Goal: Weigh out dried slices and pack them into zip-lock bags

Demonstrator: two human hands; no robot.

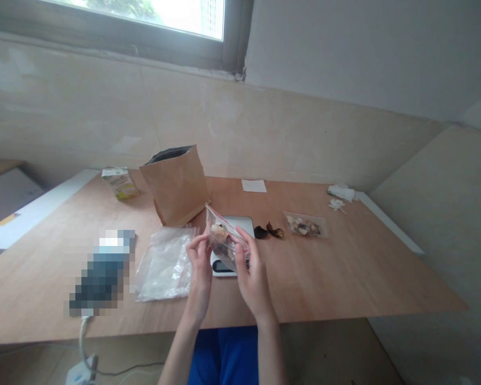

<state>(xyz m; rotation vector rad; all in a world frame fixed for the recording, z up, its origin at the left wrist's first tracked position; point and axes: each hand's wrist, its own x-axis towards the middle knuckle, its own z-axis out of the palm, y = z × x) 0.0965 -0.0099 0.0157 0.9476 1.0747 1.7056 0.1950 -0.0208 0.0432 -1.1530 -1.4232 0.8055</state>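
Note:
Between my hands, above a white kitchen scale, is a clear zip bag with a red seal line and pale and dark dried pieces inside. My left hand pinches its left edge. My right hand grips the right side, fingers on the back and thumb in front. The bag is tilted and hides much of the scale; part of the dark display shows below it. Several dark dried pieces lie on the table just right of the scale. Farther right lies another filled zip bag.
A brown paper pouch stands open behind a stack of flat clear zip bags. At the left are a small box and a blurred device with a cable. White paper and crumpled white plastic lie toward the back.

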